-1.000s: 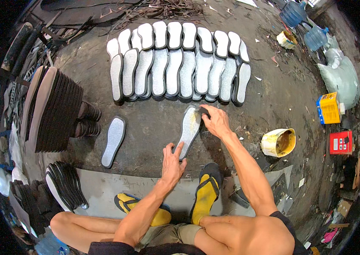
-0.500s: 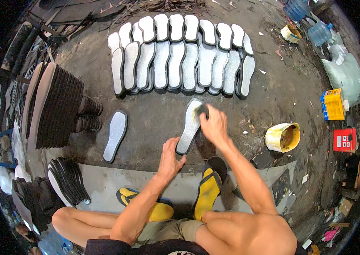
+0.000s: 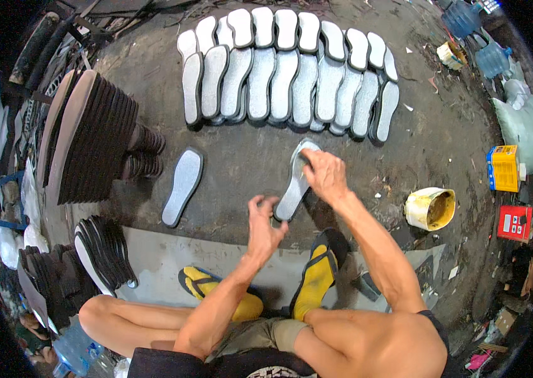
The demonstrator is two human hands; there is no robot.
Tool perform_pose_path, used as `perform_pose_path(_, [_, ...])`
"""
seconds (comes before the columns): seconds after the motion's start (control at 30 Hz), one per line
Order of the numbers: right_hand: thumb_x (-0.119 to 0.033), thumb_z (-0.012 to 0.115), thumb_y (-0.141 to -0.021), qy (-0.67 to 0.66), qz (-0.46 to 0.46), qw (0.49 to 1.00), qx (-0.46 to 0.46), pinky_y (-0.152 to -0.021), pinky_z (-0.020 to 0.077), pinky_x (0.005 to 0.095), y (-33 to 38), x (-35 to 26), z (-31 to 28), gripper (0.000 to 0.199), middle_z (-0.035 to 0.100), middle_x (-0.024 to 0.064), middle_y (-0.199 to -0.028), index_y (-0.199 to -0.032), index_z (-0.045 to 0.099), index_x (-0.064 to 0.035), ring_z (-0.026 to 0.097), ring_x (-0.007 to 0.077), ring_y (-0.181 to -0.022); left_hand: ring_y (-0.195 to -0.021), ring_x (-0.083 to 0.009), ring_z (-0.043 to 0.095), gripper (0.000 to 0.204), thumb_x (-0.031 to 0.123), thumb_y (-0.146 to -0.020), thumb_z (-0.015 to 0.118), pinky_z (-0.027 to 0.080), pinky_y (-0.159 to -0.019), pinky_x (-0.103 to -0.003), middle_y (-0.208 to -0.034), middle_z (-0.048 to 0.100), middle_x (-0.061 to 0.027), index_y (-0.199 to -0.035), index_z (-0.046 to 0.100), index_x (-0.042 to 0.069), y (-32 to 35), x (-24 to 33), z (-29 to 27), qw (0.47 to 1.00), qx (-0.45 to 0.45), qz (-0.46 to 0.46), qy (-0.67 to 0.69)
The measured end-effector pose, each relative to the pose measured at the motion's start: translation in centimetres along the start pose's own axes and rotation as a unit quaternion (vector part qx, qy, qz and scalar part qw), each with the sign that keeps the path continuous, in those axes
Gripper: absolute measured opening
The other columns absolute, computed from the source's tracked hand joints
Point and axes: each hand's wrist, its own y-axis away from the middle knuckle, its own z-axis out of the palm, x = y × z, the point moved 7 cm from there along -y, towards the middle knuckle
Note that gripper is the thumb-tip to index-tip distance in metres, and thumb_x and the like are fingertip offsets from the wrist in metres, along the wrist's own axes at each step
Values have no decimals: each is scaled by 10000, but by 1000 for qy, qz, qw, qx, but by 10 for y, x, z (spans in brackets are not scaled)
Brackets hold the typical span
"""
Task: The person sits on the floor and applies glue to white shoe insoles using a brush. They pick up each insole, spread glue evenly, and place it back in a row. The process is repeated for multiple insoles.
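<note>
Grey shoe sole point(image 3: 295, 183) lies flat on the concrete floor point(image 3: 241, 160), directly in front of the seated person, its toe end pointing away. Right hand point(image 3: 324, 174) presses down on the upper half of this sole, fingers curled over its far edge, so its grip is closed on the sole. Left hand point(image 3: 264, 220) sits at the heel end; its fingers are spread and bent, the tips at or just beside the sole's edge, and contact cannot be confirmed.

One single sole point(image 3: 183, 186) lies apart to the left. Beyond both, a fan of grey soles point(image 3: 285, 69) is laid out in two overlapping rows. Stacks of dark soles point(image 3: 93, 142) stand at far left, with a smaller stack point(image 3: 104, 252) nearer the person's knee. Yellow sandals point(image 3: 317, 277) cover both feet. To the right sit a stained yellow tub point(image 3: 430, 208), an orange box point(image 3: 504, 167) and a red box point(image 3: 515, 222).
</note>
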Motion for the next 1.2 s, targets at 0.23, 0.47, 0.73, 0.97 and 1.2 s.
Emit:
perform_pose_path(0.23, [-130,749,-908,-110,-34,986,-118,-840,639,516,111,-112,49,406,791,198,-1052,-1311,740,-83,783,402,-956,-1040,-274,699,455,-139,-873,525,599,-898,-362,-1355,606,-189,-1300,648,-38,-3,-32,-72,973,201,-49,103])
perform_pose_path(0.47, [-192,732,-1066,-437,310,808,244,-783,558,330,116,10,-111,198,752,-12,-1007,-1139,757,-10,636,100,-847,-1300,-429,553,810,36,-858,811,482,-1135,-514,-1406,559,-240,-1597,481,10,-3,10,-2,992,40,100,-63])
perform_pose_path(0.73, [-234,723,-1053,-367,343,815,290,-949,523,381,163,75,-131,308,746,65,-1069,-1198,739,38,641,203,-961,-1339,-452,541,930,46,-782,880,488,-1151,-538,-1470,547,-252,-1629,496,50,-15,44,-14,976,39,205,-62])
perform_pose_path(0.97, [-290,738,-1033,-282,382,838,270,-946,517,419,171,75,-113,369,752,127,-1053,-1190,736,44,662,270,-964,-1096,-295,702,913,161,-823,920,576,-998,-437,-1268,714,-199,-1585,454,-30,-260,96,-147,917,312,245,-43])
perform_pose_path(1.2, [-215,723,-1038,-282,394,834,264,-917,530,405,173,61,-131,322,755,113,-1043,-1209,721,58,647,225,-937,-1363,-471,604,1070,295,-804,938,468,-1196,-516,-1374,633,-355,-1643,366,-42,-428,94,-183,949,294,98,-50])
